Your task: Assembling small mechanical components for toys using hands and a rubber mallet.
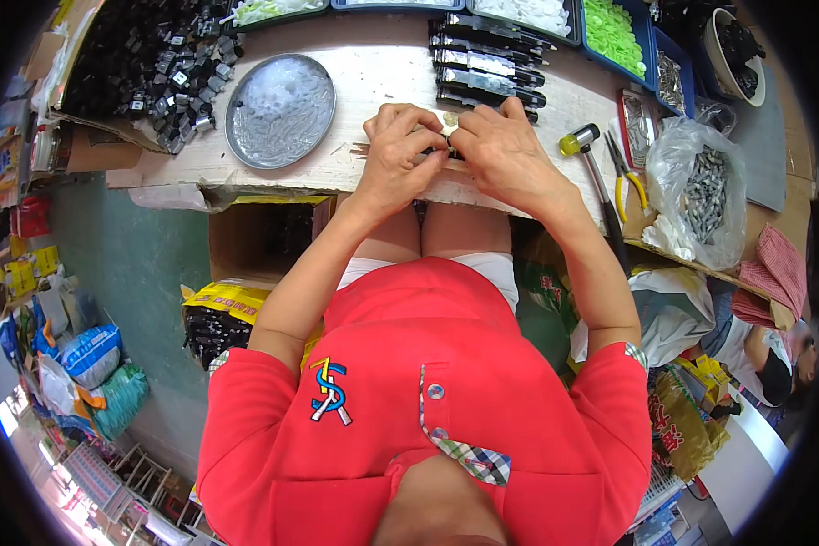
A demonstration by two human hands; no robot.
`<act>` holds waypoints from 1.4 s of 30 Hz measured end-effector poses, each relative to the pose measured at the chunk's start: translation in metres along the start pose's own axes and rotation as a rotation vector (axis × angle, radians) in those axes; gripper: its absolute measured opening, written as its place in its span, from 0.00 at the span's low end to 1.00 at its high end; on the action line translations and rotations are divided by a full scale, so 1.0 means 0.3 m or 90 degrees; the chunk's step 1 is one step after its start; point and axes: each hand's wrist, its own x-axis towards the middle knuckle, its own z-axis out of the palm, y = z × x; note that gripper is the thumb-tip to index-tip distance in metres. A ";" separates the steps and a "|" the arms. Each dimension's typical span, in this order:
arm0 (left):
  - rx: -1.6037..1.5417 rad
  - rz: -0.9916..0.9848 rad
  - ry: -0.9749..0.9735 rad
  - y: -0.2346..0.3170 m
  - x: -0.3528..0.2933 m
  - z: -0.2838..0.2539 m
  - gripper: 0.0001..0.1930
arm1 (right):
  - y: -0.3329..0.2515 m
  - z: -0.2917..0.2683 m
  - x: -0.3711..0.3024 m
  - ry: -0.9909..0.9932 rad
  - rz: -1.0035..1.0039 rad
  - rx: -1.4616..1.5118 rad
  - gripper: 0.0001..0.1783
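Observation:
At the near edge of the white worktable [373,55], both hands meet over a small black part [456,153]. It is mostly covered by my fingers, so its exact kind does not show. The fingers of my left hand [397,150] are bent and pinched at its left side. From the other side, my right hand [508,153] closes on the same part with thumb and fingers together. Just beyond the hands lies a row of several long black pieces [487,77], side by side, some with shiny faces.
Left of my hands is a round metal tray [278,166] of small clear pieces; beyond it, a heap of black parts [177,77]. A yellow-faced hammer [591,159], yellow-handled pliers [635,187] and a clear bag [669,150] of metal parts lie right. Bins [648,27] line the back.

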 end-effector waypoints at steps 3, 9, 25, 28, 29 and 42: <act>-0.011 0.001 0.007 -0.008 -0.003 0.002 0.03 | -0.011 0.006 0.010 -0.015 -0.002 -0.033 0.05; -0.015 0.005 0.000 0.000 0.000 0.005 0.04 | -0.036 0.029 0.029 -0.002 0.001 -0.125 0.04; 0.084 -0.090 -0.029 0.050 0.036 0.013 0.11 | 0.305 -0.238 -0.494 0.338 0.468 -0.074 0.06; 0.087 -0.079 -0.023 0.045 0.033 0.015 0.08 | 0.519 -0.307 -0.798 0.219 0.736 -0.338 0.12; 0.090 -0.072 -0.022 0.040 0.030 0.017 0.07 | 0.550 -0.314 -0.849 0.119 0.825 -0.330 0.14; 0.089 -0.140 -0.153 0.003 0.104 -0.067 0.19 | 0.563 -0.230 -0.842 -0.038 0.870 -0.166 0.22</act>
